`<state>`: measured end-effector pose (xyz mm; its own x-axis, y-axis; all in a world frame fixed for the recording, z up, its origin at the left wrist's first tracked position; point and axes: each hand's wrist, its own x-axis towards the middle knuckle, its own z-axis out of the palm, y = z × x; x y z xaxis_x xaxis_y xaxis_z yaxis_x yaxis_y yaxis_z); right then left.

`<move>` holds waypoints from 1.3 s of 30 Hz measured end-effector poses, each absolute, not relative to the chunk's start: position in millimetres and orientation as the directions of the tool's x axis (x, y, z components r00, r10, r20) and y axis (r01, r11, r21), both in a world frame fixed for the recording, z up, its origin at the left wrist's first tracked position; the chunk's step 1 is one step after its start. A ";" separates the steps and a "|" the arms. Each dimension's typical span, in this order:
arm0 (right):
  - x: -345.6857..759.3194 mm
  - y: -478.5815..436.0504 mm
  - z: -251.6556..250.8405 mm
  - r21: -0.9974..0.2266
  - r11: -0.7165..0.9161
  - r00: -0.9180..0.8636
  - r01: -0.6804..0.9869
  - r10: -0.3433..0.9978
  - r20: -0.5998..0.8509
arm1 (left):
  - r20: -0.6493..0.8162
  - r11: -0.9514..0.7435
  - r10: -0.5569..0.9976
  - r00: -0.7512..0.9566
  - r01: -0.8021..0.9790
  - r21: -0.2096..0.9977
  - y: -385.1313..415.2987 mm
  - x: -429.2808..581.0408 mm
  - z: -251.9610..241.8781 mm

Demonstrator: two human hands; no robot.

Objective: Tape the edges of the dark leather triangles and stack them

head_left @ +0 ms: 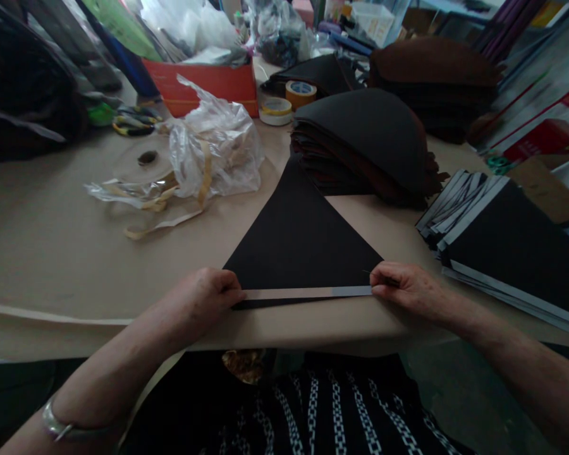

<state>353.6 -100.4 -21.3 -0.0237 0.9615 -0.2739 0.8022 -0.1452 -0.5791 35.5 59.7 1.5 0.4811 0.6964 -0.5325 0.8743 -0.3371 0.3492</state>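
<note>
A black triangular sheet (303, 243) lies flat on the tan table (52, 253), its wide edge toward me. Along that edge runs a pale strip of tape (308, 292). My left hand (203, 297) is closed, pressing the strip's left end against the sheet. My right hand (403, 287) pinches the strip's right end at the sheet's right corner. Both hands rest at the table's near edge.
A stack of dark curved pieces (374, 145) sits behind the sheet, another brown stack (431, 76) farther back. Black sheets with pale edges (507, 246) lie at right. Crumpled plastic with peeled backing strips (208, 151), tape rolls (289, 101), scissors (135, 120) and a red box (208, 85) stand behind.
</note>
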 end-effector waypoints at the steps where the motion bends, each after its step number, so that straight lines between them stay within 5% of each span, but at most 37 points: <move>1: 353.3 -100.6 -22.1 -0.560 -0.153 -0.015 0.814 0.959 -0.284 | -0.533 -0.324 0.706 0.467 0.882 0.344 61.6 27.9 0.2; 19: 360.0 -103.5 -34.1 -0.432 -0.348 0.141 0.832 0.885 -0.443 | -0.632 -0.100 0.735 0.245 0.961 0.256 98.7 -122.3 24.7; 39: 358.1 -107.2 -29.6 -0.468 -0.380 0.162 0.798 0.883 -0.440 | -0.494 -0.048 0.869 -0.011 0.993 -0.107 145.4 -221.0 35.5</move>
<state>358.1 -107.2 -29.6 0.1620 0.8832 -0.4402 0.7980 -0.3796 -0.4680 -221.0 145.4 35.5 -0.0111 0.8693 -0.4942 0.9931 -0.0482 -0.1072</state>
